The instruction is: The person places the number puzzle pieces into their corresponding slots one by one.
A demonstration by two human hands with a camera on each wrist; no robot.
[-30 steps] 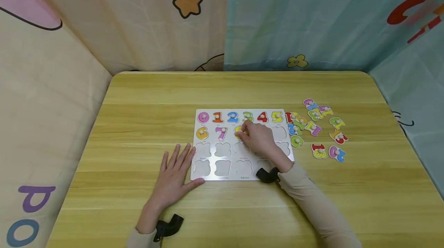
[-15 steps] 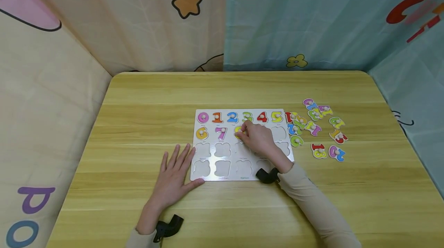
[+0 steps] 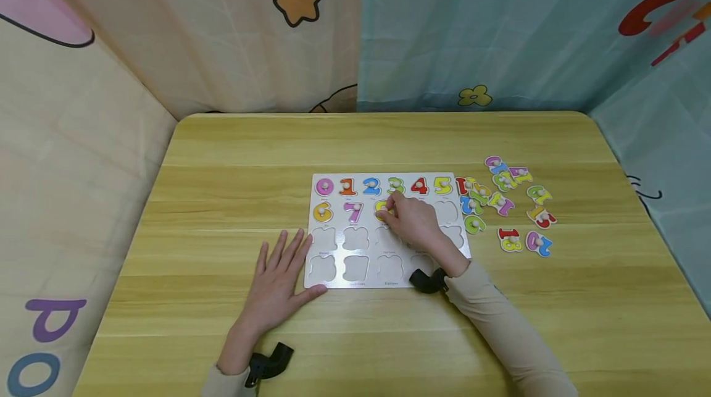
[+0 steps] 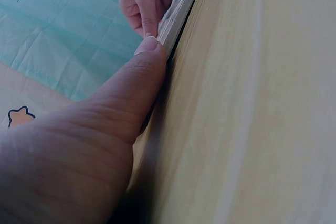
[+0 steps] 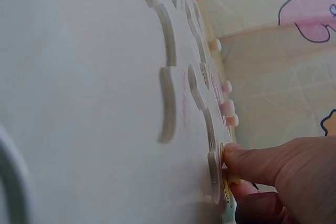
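A white number puzzle board lies on the table, with knobbed pieces from zero to seven in its upper slots. My right hand pinches a yellow number piece at the slot right of the purple seven. That piece is mostly hidden by the fingers; its edge shows under the thumb in the right wrist view. My left hand lies flat with fingers spread, its fingertips and thumb touching the board's left side and lower left corner. In the left wrist view the thumb presses along the board's edge.
Several loose two-digit pieces lie right of the board, some overlapping, among them a red and yellow eighteen and a purple and blue piece. Vacant slots fill the board's lower rows. Printed curtains stand behind the wooden table.
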